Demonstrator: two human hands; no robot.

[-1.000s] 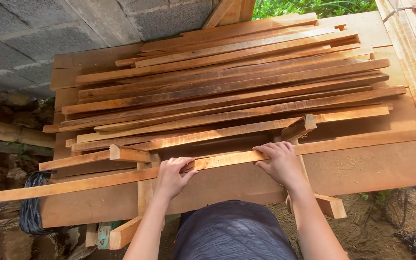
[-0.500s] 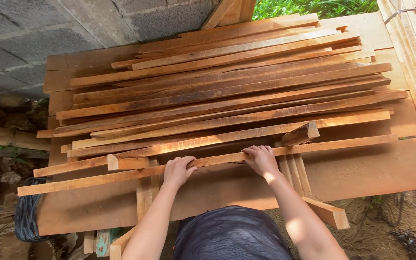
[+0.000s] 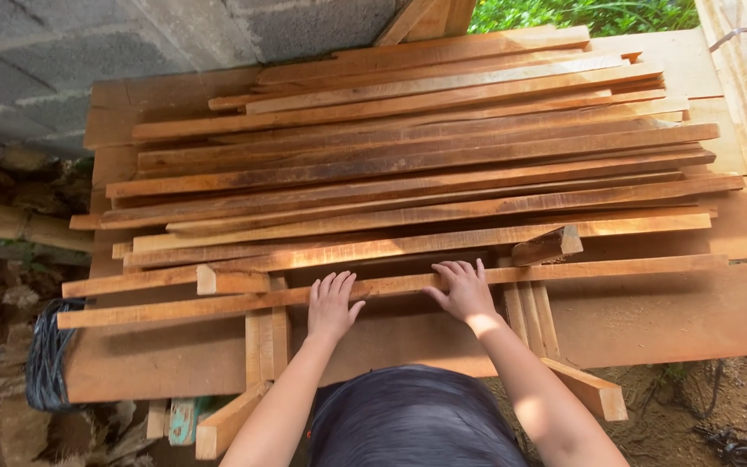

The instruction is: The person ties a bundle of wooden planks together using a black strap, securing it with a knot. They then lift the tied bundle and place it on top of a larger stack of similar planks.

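I see both hands laid flat on one long thin wooden strip [image 3: 564, 270] that runs left to right across the near edge of the pile. My left hand [image 3: 332, 304] rests palm down on the strip left of the middle, fingers spread and pointing away from me; it presses rather than grips, fingers apart and not curled round the wood. My right hand [image 3: 464, 290] lies just beside it on the same strip, also flat and open, fingertips over the far edge. The strip sits on the broad plank desk [image 3: 676, 316], nearest to me of all the wood, its left end sticking out past the desk edge. Beyond it lies the stack of long strips [image 3: 425, 164], roughly parallel, some angled. A short block [image 3: 548, 246] rests tilted just past my right hand. A grey block wall [image 3: 131, 43] stands behind, and a black coil [image 3: 45, 355] hangs at the left.
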